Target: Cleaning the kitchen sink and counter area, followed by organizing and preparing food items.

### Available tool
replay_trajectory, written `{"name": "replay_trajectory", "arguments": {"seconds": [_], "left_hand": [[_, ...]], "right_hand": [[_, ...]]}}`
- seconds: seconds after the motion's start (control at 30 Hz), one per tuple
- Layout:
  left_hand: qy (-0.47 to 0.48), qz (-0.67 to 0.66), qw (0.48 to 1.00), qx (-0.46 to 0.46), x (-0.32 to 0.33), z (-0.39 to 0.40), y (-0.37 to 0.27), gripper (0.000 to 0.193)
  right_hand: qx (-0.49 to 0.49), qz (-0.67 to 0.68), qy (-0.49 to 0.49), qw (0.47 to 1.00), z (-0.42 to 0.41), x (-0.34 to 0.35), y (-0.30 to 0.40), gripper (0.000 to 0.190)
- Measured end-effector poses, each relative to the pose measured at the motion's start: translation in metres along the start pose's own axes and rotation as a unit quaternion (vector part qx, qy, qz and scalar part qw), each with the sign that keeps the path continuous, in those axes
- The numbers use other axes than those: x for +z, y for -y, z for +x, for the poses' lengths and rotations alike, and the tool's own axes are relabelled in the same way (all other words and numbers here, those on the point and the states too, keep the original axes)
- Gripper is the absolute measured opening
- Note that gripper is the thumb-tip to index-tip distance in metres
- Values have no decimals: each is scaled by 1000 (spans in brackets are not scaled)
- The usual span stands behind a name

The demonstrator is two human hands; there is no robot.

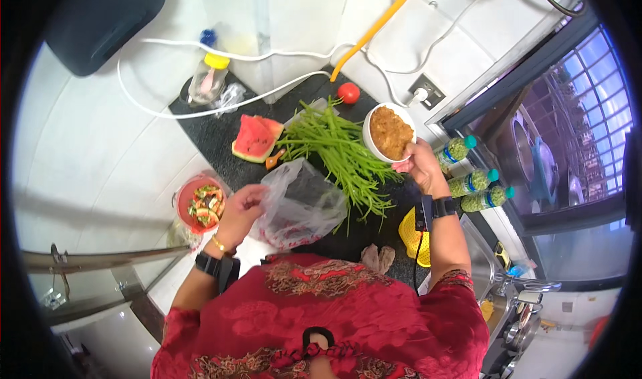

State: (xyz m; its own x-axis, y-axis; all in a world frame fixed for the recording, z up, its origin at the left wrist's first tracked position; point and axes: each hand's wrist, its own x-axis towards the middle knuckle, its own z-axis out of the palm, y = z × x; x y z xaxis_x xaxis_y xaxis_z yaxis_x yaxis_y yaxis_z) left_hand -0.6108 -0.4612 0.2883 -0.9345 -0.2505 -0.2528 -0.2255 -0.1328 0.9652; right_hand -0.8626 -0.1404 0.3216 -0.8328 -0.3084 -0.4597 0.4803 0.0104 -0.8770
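Note:
My right hand (420,166) grips the rim of a white bowl (367,137). Brown, lumpy food (391,132) fills much of the bowl, which is tipped towards me above the counter. On the left, the fingers of my left hand (246,206) pinch the edge of a clear plastic bag (303,203) with red marks near its bottom. Long green stems (336,148) lie in a loose heap between the bag and the bowl. Behind the bag are a cut wedge of watermelon (256,137) and an orange-handled peeler (275,159).
A tomato (348,93) sits by the wall socket (427,92). Cables cross the back corner near a yellow-lidded jar (208,80). A pink bucket of peelings (189,203) stands left, below the dark counter (200,133). Right are bottles (471,183), a yellow basket (411,233) and a sink (484,263).

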Motion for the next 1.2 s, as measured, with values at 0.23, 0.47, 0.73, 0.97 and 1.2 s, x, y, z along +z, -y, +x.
{"name": "replay_trajectory", "arguments": {"seconds": [0.23,0.47,0.73,0.97,1.2], "left_hand": [[33,-12,998,61,6,18,22,42],[22,-48,994,101,16,12,18,40],[14,-47,988,143,27,9,12,33],[29,-96,989,111,23,8,13,41],[-76,-145,984,76,19,13,35,34]], "right_hand": [[14,68,121,990,-57,53,-26,47],[83,-54,174,980,-64,94,-70,56],[-45,-350,108,929,-53,135,-91,43],[-354,-704,-21,616,-55,156,-96,48],[-444,-751,18,488,-53,171,-114,49]]}}
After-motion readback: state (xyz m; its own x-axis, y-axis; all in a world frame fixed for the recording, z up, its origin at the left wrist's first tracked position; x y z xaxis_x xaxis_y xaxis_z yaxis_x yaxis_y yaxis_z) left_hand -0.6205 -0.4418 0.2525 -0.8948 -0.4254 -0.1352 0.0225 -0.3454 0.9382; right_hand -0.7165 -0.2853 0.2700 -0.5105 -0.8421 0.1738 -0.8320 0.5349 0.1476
